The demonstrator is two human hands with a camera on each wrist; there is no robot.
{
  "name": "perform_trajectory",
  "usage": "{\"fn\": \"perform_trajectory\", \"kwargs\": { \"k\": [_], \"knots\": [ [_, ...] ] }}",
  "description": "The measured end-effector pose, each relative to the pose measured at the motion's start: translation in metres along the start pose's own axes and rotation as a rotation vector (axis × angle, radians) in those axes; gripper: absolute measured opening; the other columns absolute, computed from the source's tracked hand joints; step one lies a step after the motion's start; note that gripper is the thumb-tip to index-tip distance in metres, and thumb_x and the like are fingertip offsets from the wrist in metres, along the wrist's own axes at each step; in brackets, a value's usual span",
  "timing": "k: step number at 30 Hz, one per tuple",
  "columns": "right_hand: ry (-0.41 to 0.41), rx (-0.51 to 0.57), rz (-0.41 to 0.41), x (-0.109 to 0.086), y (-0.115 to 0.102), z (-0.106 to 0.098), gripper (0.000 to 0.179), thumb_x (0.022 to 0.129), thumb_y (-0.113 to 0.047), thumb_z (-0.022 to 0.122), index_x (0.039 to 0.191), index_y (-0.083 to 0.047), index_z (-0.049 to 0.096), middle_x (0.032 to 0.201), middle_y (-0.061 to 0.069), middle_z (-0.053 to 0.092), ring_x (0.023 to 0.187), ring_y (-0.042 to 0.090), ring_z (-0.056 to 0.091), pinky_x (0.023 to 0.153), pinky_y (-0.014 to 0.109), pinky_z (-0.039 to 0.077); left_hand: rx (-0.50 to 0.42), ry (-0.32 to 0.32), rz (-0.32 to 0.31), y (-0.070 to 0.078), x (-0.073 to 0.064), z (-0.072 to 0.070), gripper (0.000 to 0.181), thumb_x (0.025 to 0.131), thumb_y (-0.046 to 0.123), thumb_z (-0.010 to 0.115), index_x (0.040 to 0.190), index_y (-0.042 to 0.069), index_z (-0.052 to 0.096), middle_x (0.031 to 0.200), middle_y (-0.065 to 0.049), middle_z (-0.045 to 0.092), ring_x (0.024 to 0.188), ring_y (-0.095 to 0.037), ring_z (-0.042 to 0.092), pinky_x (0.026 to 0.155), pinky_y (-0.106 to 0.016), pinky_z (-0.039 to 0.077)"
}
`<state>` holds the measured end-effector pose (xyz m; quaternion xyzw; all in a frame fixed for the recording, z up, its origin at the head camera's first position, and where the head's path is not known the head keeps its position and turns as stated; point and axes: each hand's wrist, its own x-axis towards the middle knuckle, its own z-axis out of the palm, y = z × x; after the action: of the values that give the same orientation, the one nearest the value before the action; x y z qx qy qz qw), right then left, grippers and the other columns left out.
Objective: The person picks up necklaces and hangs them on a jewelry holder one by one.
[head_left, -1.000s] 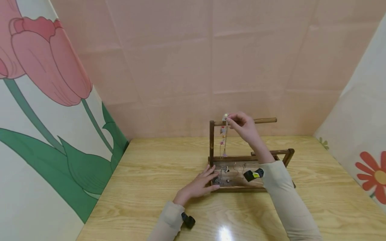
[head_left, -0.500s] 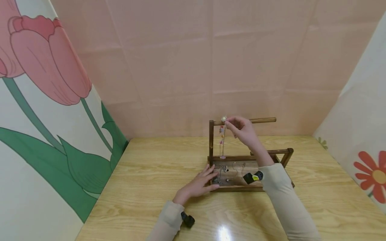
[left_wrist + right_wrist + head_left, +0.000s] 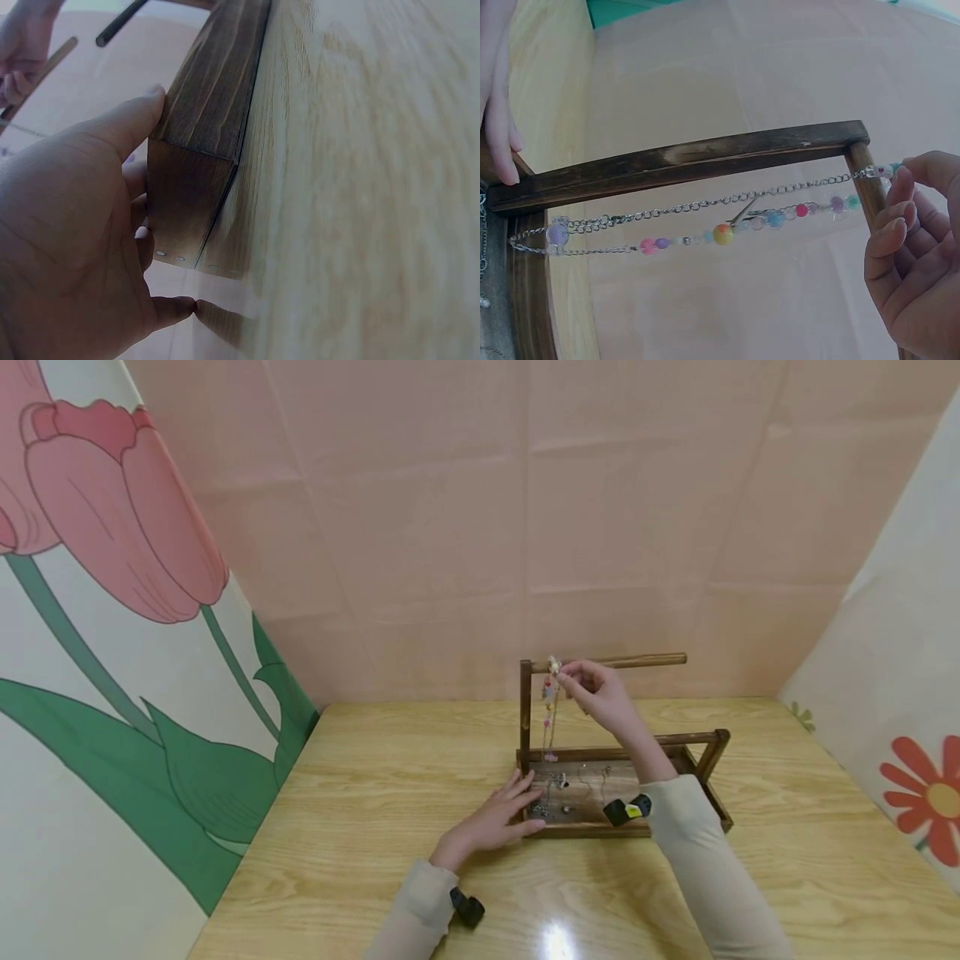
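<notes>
Pinched in my right hand is the top of a beaded chain necklace, right at the upper bar of a dark wooden jewellery stand. Pink, purple, yellow and blue beads hang below the bar, close beside the left upright. The lower loop reaches down to the tray's back edge. My left hand lies with spread fingers against the left end of the stand's tray. In the left wrist view its thumb and fingertips touch the wooden end wall.
Several thin chains and small silver pieces lie in the tray. A second, lower bar stands at the stand's right end. Wood-grain tabletop surrounds the stand, with a pink cloth backdrop behind it.
My right hand has moved down and slightly left with the necklace, bringing its top from above the bar to the bar near the upright. My left hand has stayed put.
</notes>
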<state>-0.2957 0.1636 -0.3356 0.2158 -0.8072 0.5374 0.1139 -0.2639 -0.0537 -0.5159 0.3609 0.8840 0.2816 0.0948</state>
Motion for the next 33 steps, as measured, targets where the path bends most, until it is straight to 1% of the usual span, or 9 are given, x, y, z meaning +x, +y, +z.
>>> {"fn": "perform_trajectory", "kwargs": {
  "k": [7,14,16,19,22,25,29,31,33],
  "knots": [
    [-0.008,0.014,-0.044,-0.002,0.008,0.002,0.024,0.094,-0.011,0.054,0.106,0.010,0.059,0.070,0.005,0.056,0.048,0.009,0.039,0.042,0.024,0.036,0.004,-0.002,0.001,0.000,0.000,0.001,0.065,0.095,0.055,0.037,0.148,0.019,0.026,0.157,0.000,0.003,0.143,-0.021,-0.007,0.110,-0.061,0.012],
    [-0.006,0.028,-0.049,-0.002,0.015,0.004,0.024,0.094,-0.009,0.053,0.106,0.011,0.059,0.069,0.006,0.056,0.050,0.029,0.045,0.043,0.025,0.041,0.006,0.003,0.004,-0.001,0.000,0.001,0.064,0.095,0.055,0.037,0.147,0.019,0.026,0.157,-0.001,0.004,0.143,-0.022,-0.007,0.109,-0.061,0.012],
    [-0.007,0.036,-0.047,-0.003,0.017,0.005,0.023,0.094,-0.008,0.053,0.107,0.011,0.058,0.069,0.010,0.056,0.051,0.030,0.045,0.043,0.027,0.042,0.010,0.006,0.005,-0.001,0.000,0.001,0.064,0.095,0.054,0.038,0.147,0.019,0.027,0.157,-0.001,0.004,0.144,-0.023,-0.006,0.109,-0.061,0.012],
    [-0.006,0.055,-0.046,-0.004,0.019,0.006,0.024,0.093,-0.006,0.053,0.108,0.012,0.057,0.071,0.021,0.057,0.049,0.026,0.046,0.043,0.030,0.043,0.011,0.007,0.005,-0.001,0.000,0.002,0.064,0.095,0.053,0.039,0.147,0.020,0.027,0.157,-0.001,0.005,0.144,-0.024,-0.005,0.109,-0.061,0.013],
    [-0.012,0.076,-0.061,-0.005,0.022,0.007,0.025,0.094,-0.005,0.053,0.111,0.012,0.057,0.074,0.029,0.056,0.049,0.025,0.046,0.042,0.029,0.043,0.006,0.005,0.006,-0.001,0.000,0.002,0.063,0.095,0.052,0.039,0.148,0.020,0.026,0.157,-0.002,0.005,0.144,-0.025,-0.005,0.109,-0.062,0.013],
    [-0.025,0.078,-0.076,-0.008,0.026,0.007,0.028,0.094,-0.005,0.051,0.116,0.011,0.055,0.072,0.024,0.058,0.049,0.026,0.047,0.042,0.028,0.043,0.002,0.000,0.005,-0.001,0.000,0.001,0.062,0.095,0.051,0.039,0.148,0.021,0.026,0.157,-0.002,0.005,0.143,-0.025,-0.006,0.109,-0.062,0.013],
    [-0.032,0.086,-0.064,-0.012,0.032,0.008,0.032,0.095,-0.005,0.050,0.122,0.010,0.051,0.069,0.007,0.059,0.050,0.032,0.048,0.043,0.032,0.044,0.002,-0.006,0.004,-0.001,0.001,0.001,0.062,0.095,0.052,0.038,0.148,0.022,0.026,0.157,-0.002,0.005,0.143,-0.025,-0.006,0.109,-0.061,0.013],
    [-0.025,0.092,-0.051,-0.014,0.034,0.009,0.032,0.095,-0.005,0.050,0.123,0.009,0.051,0.070,0.004,0.059,0.052,0.035,0.049,0.043,0.033,0.045,0.005,-0.005,0.004,-0.001,0.001,0.001,0.062,0.095,0.053,0.038,0.148,0.022,0.025,0.157,-0.001,0.005,0.143,-0.024,-0.006,0.109,-0.061,0.013],
    [-0.020,0.098,-0.047,-0.016,0.036,0.010,0.031,0.094,-0.005,0.051,0.122,0.009,0.051,0.071,0.005,0.059,0.053,0.037,0.050,0.043,0.032,0.046,0.003,-0.002,0.006,-0.001,0.001,0.000,0.062,0.095,0.053,0.038,0.148,0.021,0.026,0.157,-0.001,0.005,0.143,-0.024,-0.006,0.109,-0.061,0.013]
  ]
}}
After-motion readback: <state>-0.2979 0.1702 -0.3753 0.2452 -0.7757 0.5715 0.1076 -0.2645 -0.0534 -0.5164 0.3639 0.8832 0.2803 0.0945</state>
